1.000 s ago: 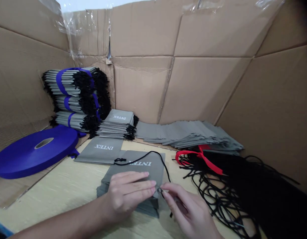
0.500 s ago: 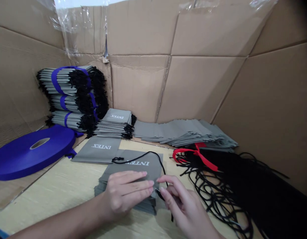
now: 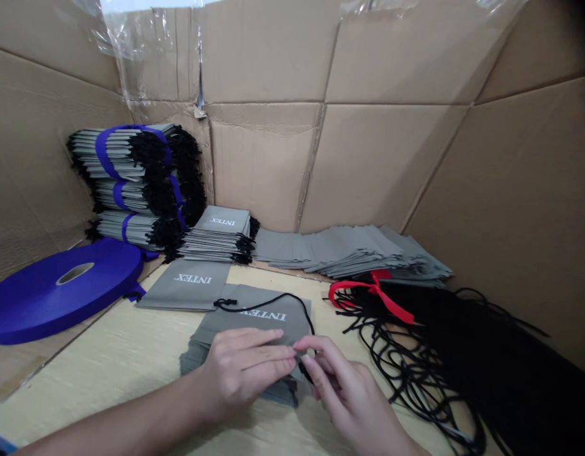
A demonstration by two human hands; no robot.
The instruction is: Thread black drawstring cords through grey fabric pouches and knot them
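My left hand (image 3: 245,370) lies flat, fingers stretched, on a small pile of grey pouches printed INTEX (image 3: 268,315) near the front of the table. My right hand (image 3: 342,396) touches the pile's right edge, its fingertips pinched on a thin black cord (image 3: 273,298) that loops over the top pouch to a knot at its left. The fingertips of both hands almost meet at the pouch's corner.
A single grey INTEX pouch (image 3: 190,285) lies left of the pile. Behind stand tied bundles of pouches (image 3: 131,183), a loose stack (image 3: 221,237), a fanned row of plain grey pouches (image 3: 354,253), a blue ribbon roll (image 3: 64,288), and black cords with a red tie (image 3: 416,342). Cardboard walls surround the table.
My right hand has slid left and up against the pouch's corner, its fingers closing more tightly on the cord. My left hand stays flat on the pile.
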